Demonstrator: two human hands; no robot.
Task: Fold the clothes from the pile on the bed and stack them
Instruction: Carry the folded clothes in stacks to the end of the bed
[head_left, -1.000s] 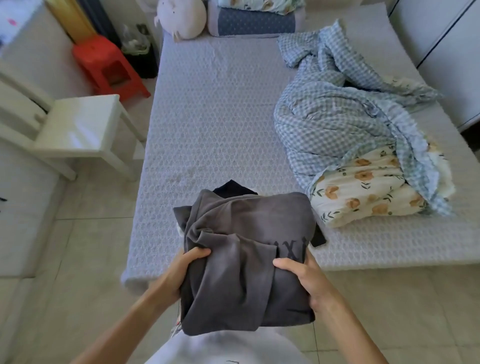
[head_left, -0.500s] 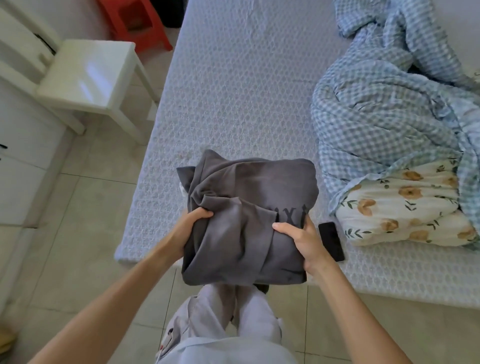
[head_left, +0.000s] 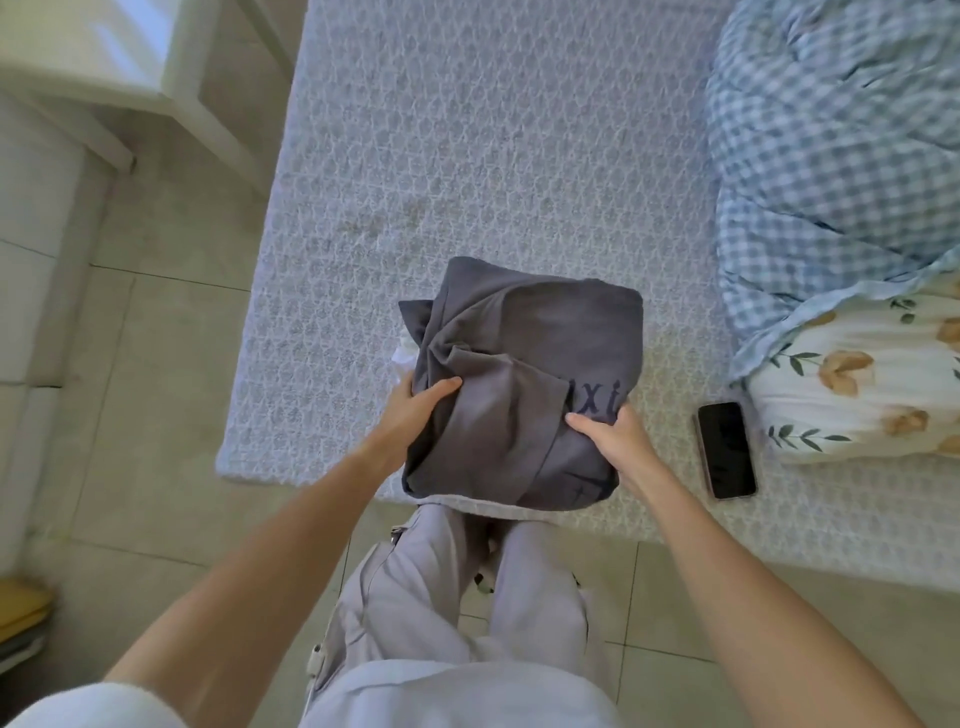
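nearest the camera, pale trousers (head_left: 415, 613) stand on a tiled floor (head_left: 156, 467) against the near edge of the bed (head_left: 467, 156). both bare forearms reach forward from the bottom corners to a folded grey top (head_left: 524, 395), which sits at that near edge with its lower hem just over the lip. the left hand (head_left: 415, 410) clasps the top's left side, thumb laid across the upper cloth and the other fingers tucked underneath, out of sight. the right hand (head_left: 613, 436) clasps the right side the same way, thumb on top pointing inward and the rest hidden below the bundle, so their spread cannot be told. the top is a rough square with a loose flap folded across its front and dark letters partly showing beside the right thumb. a scrap of white cloth (head_left: 402, 356) peeks out at its left edge; what it belongs to is not clear. just right of the right wrist a dark phone (head_left: 726, 450) lies flat, screen up, close to a cream floral cushion (head_left: 857, 395). above that lies a rumpled blue gingham blanket (head_left: 831, 156), overlapping the cushion's top. farther off, at upper left, white chair legs (head_left: 208, 104) stand beside the bed.
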